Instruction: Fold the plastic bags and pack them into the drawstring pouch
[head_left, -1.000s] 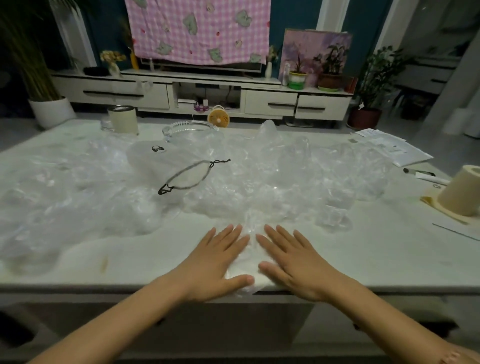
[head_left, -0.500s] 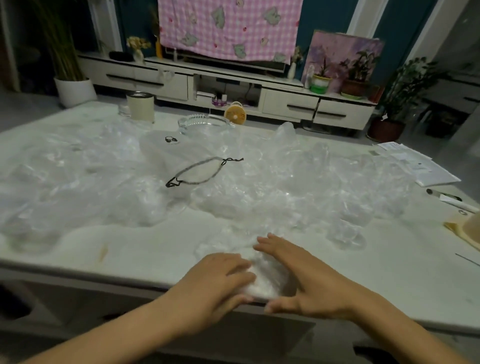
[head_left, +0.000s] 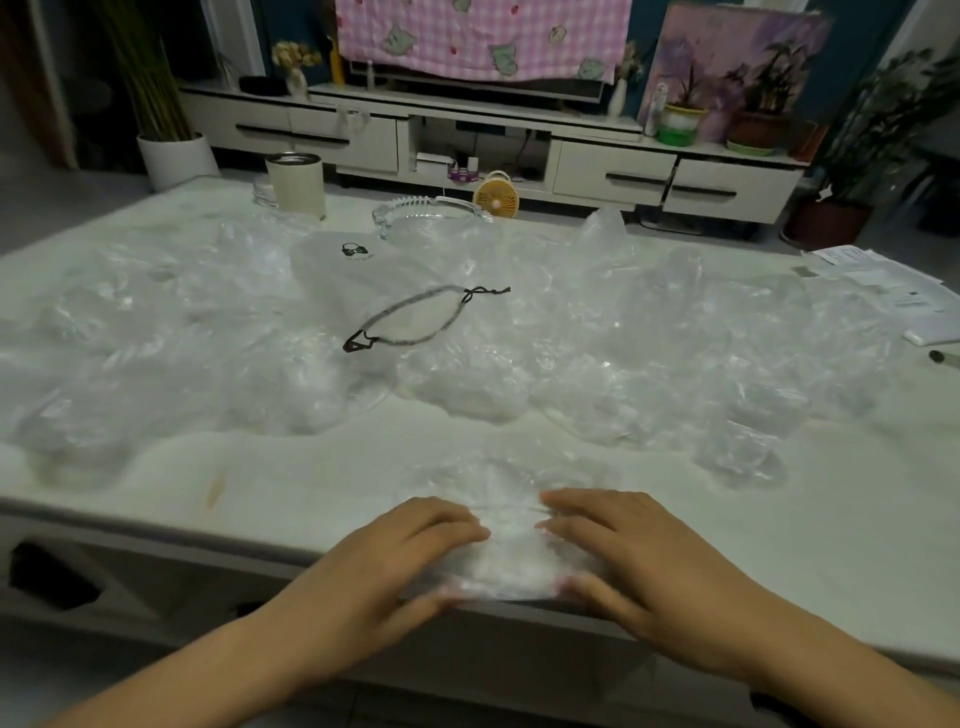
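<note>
A clear plastic bag, partly folded, lies at the table's near edge. My left hand grips its left side, fingers curled on top and thumb at the near edge. My right hand grips its right side the same way. The white drawstring pouch, with a small black logo and a black cord, lies flat further back, left of centre, on the heap of crumpled clear bags that spreads across the table.
A cream cup and a glass ashtray stand at the table's far side. Papers and a pen lie at the right edge. A bare strip of tabletop runs between the heap and the front edge.
My hands were pressing the bag flat with straight fingers. They have since curled round it and drawn it toward the table's near edge.
</note>
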